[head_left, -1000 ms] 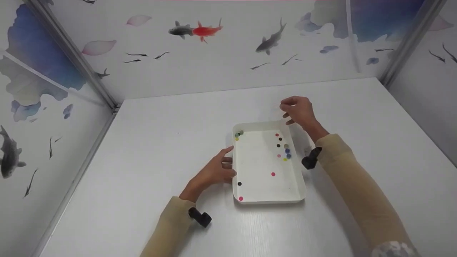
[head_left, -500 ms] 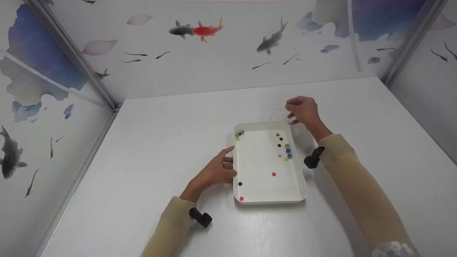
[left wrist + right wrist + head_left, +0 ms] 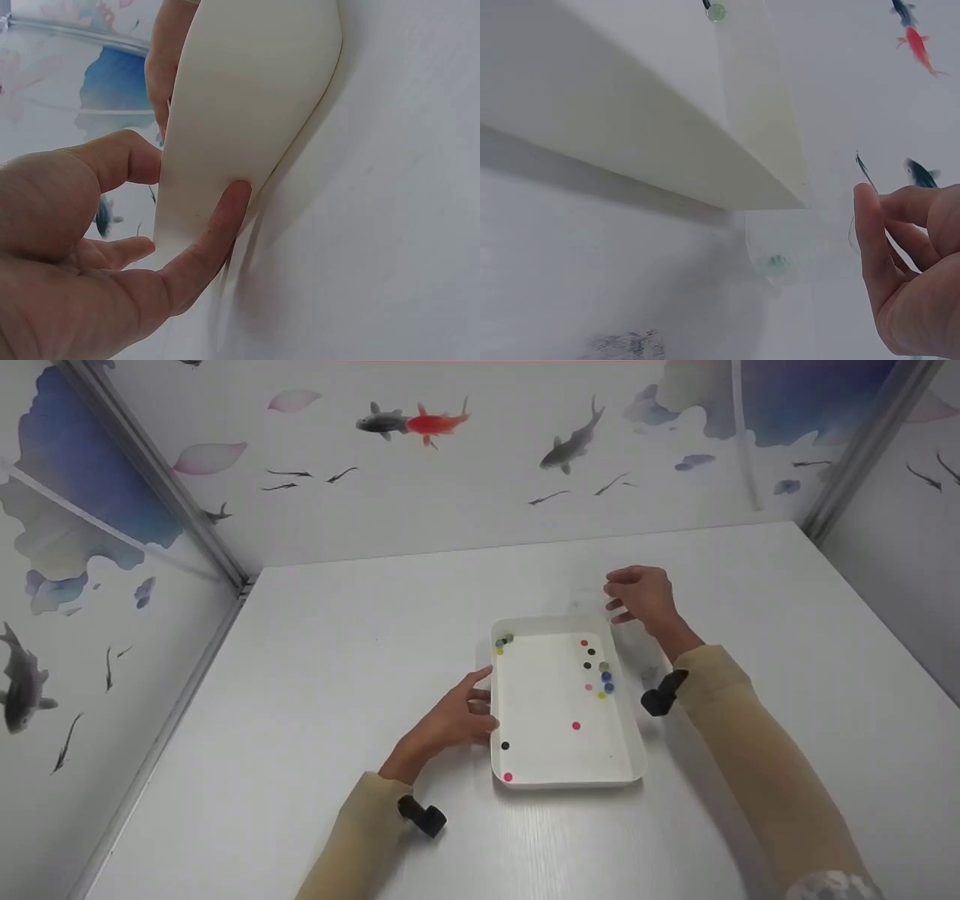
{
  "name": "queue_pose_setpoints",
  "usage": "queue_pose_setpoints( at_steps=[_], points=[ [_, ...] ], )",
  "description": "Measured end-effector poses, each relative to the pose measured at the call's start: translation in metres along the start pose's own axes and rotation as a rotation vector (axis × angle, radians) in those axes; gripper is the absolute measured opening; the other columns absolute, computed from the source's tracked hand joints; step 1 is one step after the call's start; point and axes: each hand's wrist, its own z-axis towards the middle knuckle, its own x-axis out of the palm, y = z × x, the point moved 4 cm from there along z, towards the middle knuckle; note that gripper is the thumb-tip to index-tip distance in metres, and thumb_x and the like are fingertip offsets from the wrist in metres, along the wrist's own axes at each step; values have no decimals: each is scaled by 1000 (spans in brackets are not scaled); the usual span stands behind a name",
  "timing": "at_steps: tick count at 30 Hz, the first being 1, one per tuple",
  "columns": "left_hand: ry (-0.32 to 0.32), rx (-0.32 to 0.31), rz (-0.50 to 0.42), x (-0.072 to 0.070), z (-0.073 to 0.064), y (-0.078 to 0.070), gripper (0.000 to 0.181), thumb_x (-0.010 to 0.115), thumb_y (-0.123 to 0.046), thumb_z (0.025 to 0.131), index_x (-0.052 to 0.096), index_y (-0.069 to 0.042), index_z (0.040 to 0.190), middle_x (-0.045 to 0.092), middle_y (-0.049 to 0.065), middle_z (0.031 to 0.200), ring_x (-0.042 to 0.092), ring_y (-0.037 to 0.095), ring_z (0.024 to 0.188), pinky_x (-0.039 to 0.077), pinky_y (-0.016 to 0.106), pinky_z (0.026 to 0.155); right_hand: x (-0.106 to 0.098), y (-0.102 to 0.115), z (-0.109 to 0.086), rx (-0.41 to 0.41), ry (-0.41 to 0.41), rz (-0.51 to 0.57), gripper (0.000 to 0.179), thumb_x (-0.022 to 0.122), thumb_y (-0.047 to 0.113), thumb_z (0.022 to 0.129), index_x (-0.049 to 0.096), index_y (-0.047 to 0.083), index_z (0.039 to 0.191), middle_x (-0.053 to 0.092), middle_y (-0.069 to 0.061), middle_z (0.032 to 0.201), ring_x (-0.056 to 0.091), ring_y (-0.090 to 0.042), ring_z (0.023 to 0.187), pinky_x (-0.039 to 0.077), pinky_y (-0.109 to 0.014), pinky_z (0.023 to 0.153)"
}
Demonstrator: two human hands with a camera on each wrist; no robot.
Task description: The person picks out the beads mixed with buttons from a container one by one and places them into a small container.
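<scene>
We see the person's left hand [image 3: 450, 718] reaching in low from the near left, its fingers spread apart and touching the outer wall of a shallow white rectangular tray [image 3: 547, 765]; in the left wrist view, one fingertip presses flat against that wall, and another finger bends at the rim. The tray lies on the white table [image 3: 360, 675] between the two forearms, with small round coloured beads [image 3: 576, 726] scattered over its floor. We find the right hand [image 3: 643, 596] raised just beyond the tray's far right corner, forearm slanting up from the near right and knuckles turned upward. Its thumb and forefinger pinch together on a thin, dark, wire-like thing [image 3: 864, 171] (too fine for us to identify). Just beside that corner we make out a clear, see-through container [image 3: 802, 244], with something greenish showing in it.
</scene>
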Motion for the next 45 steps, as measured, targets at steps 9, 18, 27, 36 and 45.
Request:
queue_pose_setpoints(
  at_steps=[9,18,27,36,45],
  points=[
    [6,-4,-22,0,0,1,91,69,-4,85,22,-26,160,48,17,149,58,32,130,57,43,96,3,0,-3,5,-27,-44,36,60,19,98,62,2,130,66,-14,123,66,-7,77,59,-22,62],
    [-5,-3,13,-1,-1,0,91,71,-8,85,23,-26,160,49,15,150,58,32,130,56,45,99,9,3,-6,11,-31,-63,36,61,22,99,63,5,130,65,-15,124,67,-13,87,59,-21,65],
    [-2,5,-8,-2,-1,0,92,70,-6,84,23,-27,160,48,16,150,56,33,133,56,44,99,17,9,-13,-46,-5,-40,35,61,24,98,65,2,126,67,-14,119,67,-11,81,59,-21,64],
    [-8,3,12,-1,-1,-2,91,71,-6,85,22,-27,160,48,16,151,55,33,135,55,46,101,25,14,-19,-88,-1,-6,32,62,23,98,66,2,122,67,-16,116,68,-16,86,60,-21,68],
    [-11,-5,23,0,-2,-1,91,70,-6,85,22,-28,160,48,15,151,56,32,133,54,46,102,36,16,-24,-94,40,-10,35,61,24,98,64,2,125,66,-15,118,69,-24,99,60,-22,78]
  ],
)
